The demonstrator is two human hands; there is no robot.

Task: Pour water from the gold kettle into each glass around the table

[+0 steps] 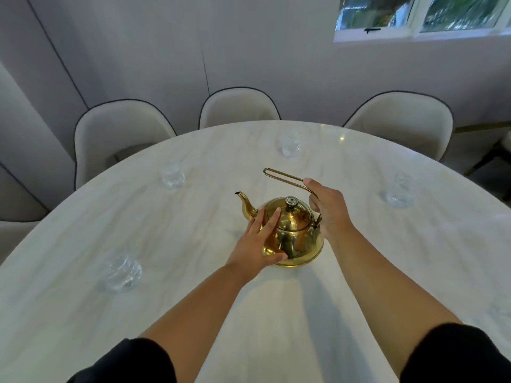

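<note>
The gold kettle (297, 239) stands upright on the white marble table (193, 286), spout pointing left, lid on. My right hand (330, 210) is closed around its long wire handle, which is tilted back. My left hand (261, 241) rests flat against the kettle's left side, fingers spread over the body. Several clear glasses stand around the table: one near left (123, 272), one far left (172, 176), one at the back (289, 144), one at the right (399, 192).
Three cream upholstered chairs with dark piping stand along the far edge: left (116, 134), middle (239, 106), right (406, 120). A window (420, 15) is at the top right. Pale wall panels lie behind.
</note>
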